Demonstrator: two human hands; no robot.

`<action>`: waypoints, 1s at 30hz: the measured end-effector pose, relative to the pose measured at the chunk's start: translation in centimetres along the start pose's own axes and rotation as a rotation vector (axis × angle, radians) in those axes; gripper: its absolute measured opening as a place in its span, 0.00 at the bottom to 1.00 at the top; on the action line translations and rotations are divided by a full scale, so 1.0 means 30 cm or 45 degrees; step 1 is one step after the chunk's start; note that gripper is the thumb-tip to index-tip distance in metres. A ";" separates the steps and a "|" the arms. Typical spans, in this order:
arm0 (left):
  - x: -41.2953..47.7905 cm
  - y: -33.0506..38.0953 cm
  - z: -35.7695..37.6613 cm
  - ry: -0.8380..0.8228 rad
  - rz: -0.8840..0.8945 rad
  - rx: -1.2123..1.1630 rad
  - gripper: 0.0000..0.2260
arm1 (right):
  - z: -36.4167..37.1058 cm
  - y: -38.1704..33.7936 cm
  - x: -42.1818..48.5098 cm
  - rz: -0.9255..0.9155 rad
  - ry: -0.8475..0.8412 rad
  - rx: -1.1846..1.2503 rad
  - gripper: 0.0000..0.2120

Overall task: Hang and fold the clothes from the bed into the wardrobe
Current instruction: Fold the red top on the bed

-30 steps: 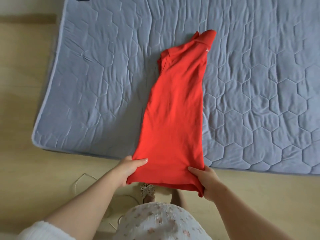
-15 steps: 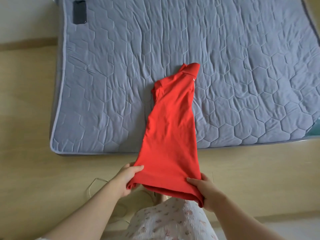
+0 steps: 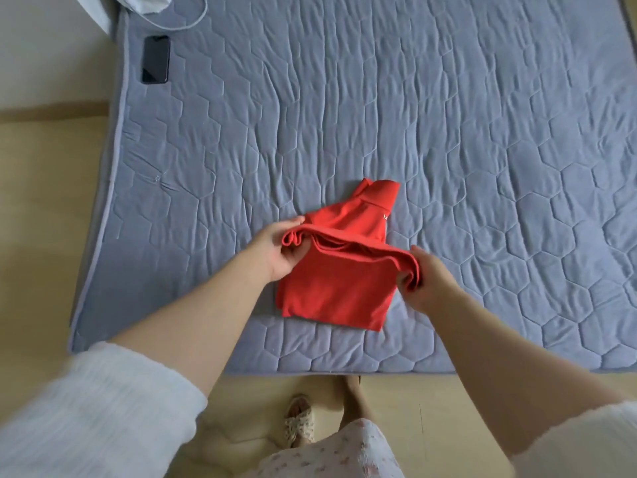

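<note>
As the left hand [image 3: 275, 251] and right hand [image 3: 431, 281] pinch its hem corners, the red shirt [image 3: 337, 291], stretched long a moment ago, now lies doubled, nearly folded.

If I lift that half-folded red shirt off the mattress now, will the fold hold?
Probably not: the red shirt looks floppy, its hem curving limply between the left hand and right hand that pinch it. Likely light, since fingertip pinches carry the raised layer. Lifted by the hem alone, it would probably unfold; support it underneath.
</note>
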State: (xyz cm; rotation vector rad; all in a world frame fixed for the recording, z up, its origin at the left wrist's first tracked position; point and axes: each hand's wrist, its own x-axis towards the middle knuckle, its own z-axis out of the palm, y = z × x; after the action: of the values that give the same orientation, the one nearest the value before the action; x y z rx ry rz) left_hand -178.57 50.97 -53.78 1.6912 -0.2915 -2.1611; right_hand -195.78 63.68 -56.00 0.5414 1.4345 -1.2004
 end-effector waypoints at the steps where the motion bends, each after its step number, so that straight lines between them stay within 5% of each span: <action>1: 0.040 0.041 0.052 0.002 0.015 -0.045 0.09 | 0.033 -0.059 0.042 -0.039 -0.016 0.004 0.12; 5: 0.211 0.143 0.192 -0.093 0.143 -0.185 0.15 | 0.155 -0.241 0.192 -0.134 -0.056 0.171 0.08; 10: 0.389 0.028 0.142 0.315 0.247 0.618 0.26 | 0.161 -0.232 0.351 -0.149 0.069 -0.527 0.25; 16: 0.542 -0.148 0.005 0.554 0.237 1.137 0.28 | 0.098 -0.095 0.496 -0.001 0.085 -0.776 0.32; 21: 0.605 -0.210 -0.096 0.746 0.193 1.513 0.34 | 0.088 -0.002 0.592 -0.021 0.090 -0.877 0.20; 26: 0.624 -0.232 -0.195 0.610 0.196 1.611 0.15 | 0.065 0.037 0.667 -0.113 0.194 -0.958 0.04; 30: 0.655 -0.194 -0.159 0.516 0.173 1.272 0.33 | 0.069 0.025 0.699 -0.057 0.194 -0.785 0.05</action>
State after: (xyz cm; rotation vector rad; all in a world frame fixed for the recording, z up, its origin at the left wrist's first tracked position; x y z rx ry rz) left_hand -178.95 48.37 -74.66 2.4302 -1.4858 -1.5637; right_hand -199.70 56.00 -75.23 0.1719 1.8493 -0.6981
